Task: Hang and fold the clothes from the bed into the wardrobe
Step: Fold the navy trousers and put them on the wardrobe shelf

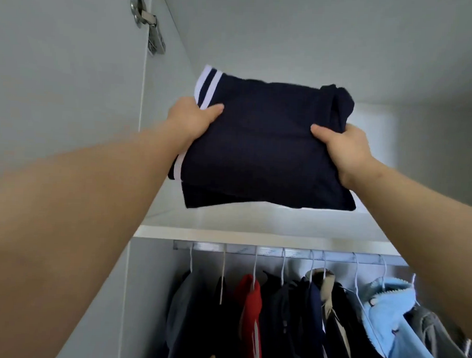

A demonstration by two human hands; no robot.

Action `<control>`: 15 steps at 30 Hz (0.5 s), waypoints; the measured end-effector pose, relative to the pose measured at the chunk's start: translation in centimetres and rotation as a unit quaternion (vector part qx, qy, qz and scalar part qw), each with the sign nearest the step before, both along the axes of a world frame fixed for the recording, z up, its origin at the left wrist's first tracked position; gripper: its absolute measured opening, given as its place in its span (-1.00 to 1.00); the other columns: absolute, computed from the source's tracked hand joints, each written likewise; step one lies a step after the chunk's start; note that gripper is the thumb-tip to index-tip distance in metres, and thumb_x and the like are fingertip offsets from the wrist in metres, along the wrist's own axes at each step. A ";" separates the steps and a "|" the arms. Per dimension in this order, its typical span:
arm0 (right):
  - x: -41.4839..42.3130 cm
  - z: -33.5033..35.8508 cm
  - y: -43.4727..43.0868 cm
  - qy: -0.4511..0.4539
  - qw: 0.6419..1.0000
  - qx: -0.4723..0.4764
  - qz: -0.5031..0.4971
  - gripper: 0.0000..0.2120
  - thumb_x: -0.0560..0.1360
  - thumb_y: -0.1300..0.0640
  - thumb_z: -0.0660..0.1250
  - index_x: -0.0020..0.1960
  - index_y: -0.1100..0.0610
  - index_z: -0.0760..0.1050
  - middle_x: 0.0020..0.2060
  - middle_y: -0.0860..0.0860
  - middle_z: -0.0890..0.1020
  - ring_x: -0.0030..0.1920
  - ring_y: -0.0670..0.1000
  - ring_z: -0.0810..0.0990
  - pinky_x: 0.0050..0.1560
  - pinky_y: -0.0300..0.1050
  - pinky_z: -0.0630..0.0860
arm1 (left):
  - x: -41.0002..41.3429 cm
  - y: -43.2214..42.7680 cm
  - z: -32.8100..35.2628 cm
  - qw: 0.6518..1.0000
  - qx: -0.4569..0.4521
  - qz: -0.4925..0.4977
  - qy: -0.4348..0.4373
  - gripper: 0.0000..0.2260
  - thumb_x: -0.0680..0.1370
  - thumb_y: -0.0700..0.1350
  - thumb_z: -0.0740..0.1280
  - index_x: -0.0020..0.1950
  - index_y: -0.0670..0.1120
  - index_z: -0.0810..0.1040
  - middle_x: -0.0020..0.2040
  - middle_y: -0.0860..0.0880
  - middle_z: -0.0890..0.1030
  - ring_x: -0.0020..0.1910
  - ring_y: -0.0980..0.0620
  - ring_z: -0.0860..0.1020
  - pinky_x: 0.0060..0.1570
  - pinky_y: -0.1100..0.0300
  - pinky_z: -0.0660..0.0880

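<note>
Wardrobe shelf (pixel 254 236); navy garment (pixel 258 147), stripes (pixel 208 83) leftward

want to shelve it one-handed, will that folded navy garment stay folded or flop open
Probably floppy: on the folded navy garment, a lower layer droops at the near edge. Likely light: the left hand and right hand hold it by its sides. One-handed, the free side may sag and unfold.

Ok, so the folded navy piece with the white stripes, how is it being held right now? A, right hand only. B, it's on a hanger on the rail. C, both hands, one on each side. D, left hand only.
C: the left hand and the right hand each grip one side of the folded navy garment, thumbs on top, up above the hanging rail.
</note>
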State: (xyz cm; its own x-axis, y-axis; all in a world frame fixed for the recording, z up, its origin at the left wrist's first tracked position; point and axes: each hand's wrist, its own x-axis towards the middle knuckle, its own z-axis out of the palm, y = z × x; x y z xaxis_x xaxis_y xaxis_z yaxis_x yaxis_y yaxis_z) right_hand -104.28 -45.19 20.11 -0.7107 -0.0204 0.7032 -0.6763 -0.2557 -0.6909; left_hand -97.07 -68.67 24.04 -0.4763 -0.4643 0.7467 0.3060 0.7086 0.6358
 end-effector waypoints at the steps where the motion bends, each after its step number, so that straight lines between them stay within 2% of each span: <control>1: -0.3 0.8 -0.3 0.026 0.999 -0.017 -0.006 -0.90 0.44 0.13 0.41 -0.10 0.00 0.50 -0.14 -0.08 0.62 -0.15 -0.10 0.63 -0.22 -0.27 0.56 | -0.3 -0.1 1.0 0.999 -0.005 -0.014 0.029 -0.57 0.49 0.12 0.33 0.24 -0.13 0.49 0.11 -0.07 0.55 0.03 -0.06 0.51 0.02 0.15 0.42; 5: -1.4 2.7 -0.7 0.105 0.992 -0.064 -0.027 -0.86 0.44 0.11 0.39 -0.08 -0.07 0.47 -0.11 -0.18 0.61 -0.09 -0.19 0.60 -0.14 -0.35 0.52 | -0.9 -0.1 2.7 0.989 -0.007 -0.073 0.130 -0.64 0.50 0.08 0.34 0.20 -0.09 0.51 0.02 0.02 0.58 0.04 -0.02 0.56 0.12 0.08 0.50; 7: -2.7 2.2 -1.0 0.093 0.995 -0.044 -0.017 -0.83 0.46 0.12 0.39 0.02 -0.02 0.48 -0.09 -0.18 0.60 -0.09 -0.20 0.59 -0.18 -0.39 0.51 | -1.8 -0.5 1.8 0.993 0.003 -0.066 0.103 -0.62 0.50 0.08 0.34 0.23 -0.09 0.48 0.03 0.03 0.55 0.03 -0.01 0.54 0.07 0.14 0.47; 8: -3.5 1.5 -1.2 0.062 0.998 -0.016 -0.009 -0.79 0.46 0.14 0.39 0.08 0.03 0.49 -0.09 -0.15 0.61 -0.11 -0.19 0.60 -0.23 -0.39 0.52 | -2.4 -0.9 0.9 0.997 0.011 -0.046 0.055 -0.59 0.50 0.10 0.33 0.25 -0.12 0.46 0.05 0.00 0.54 0.02 -0.03 0.52 0.03 0.15 0.44; 10: -4.6 -0.9 -1.7 -0.049 0.996 0.073 0.007 -0.73 0.47 0.16 0.39 0.15 0.16 0.50 -0.13 -0.02 0.63 -0.20 -0.09 0.60 -0.35 -0.31 0.53 | -3.5 -1.8 -2.0 0.995 0.024 0.013 -0.097 -0.52 0.50 0.11 0.33 0.28 -0.18 0.44 0.10 -0.09 0.53 0.02 -0.10 0.50 -0.02 0.14 0.38; 12: -5.2 -3.3 -1.9 -0.157 0.970 0.184 -0.005 -0.69 0.48 0.15 0.38 0.17 0.27 0.48 -0.19 0.09 0.60 -0.30 -0.01 0.57 -0.51 -0.29 0.47 | -4.2 -2.4 -5.1 0.967 0.023 0.068 -0.245 -0.52 0.50 0.10 0.34 0.25 -0.21 0.45 0.16 -0.16 0.52 0.09 -0.17 0.50 -0.01 0.11 0.35; 13: -5.5 -4.3 -1.9 -0.188 0.951 0.244 -0.032 -0.67 0.48 0.13 0.37 0.16 0.28 0.46 -0.20 0.11 0.58 -0.32 0.02 0.54 -0.53 -0.27 0.44 | -4.4 -2.6 -6.4 0.952 0.017 0.092 -0.292 -0.57 0.51 0.10 0.33 0.18 -0.21 0.48 0.14 -0.18 0.53 0.08 -0.17 0.51 -0.01 0.11 0.34; 15: -5.9 -5.4 -1.9 -0.207 0.914 0.339 -0.082 -0.67 0.48 0.05 0.36 0.13 0.25 0.45 -0.23 0.10 0.56 -0.32 0.03 0.51 -0.44 -0.18 0.37 | -4.5 -2.9 -7.9 0.937 0.038 0.091 -0.335 -0.70 0.52 0.09 0.31 -0.04 -0.16 0.53 0.00 -0.14 0.57 -0.07 -0.11 0.53 -0.03 0.10 0.37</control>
State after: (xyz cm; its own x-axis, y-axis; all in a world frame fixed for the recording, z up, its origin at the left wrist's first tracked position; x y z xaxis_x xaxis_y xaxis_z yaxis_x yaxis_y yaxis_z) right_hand -110.21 -47.05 14.75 -0.9454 -0.2220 0.2388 -0.3123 0.4069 -0.8584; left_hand -101.61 -71.60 16.14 -0.7337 -0.6234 0.2704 -0.3019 0.6556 0.6921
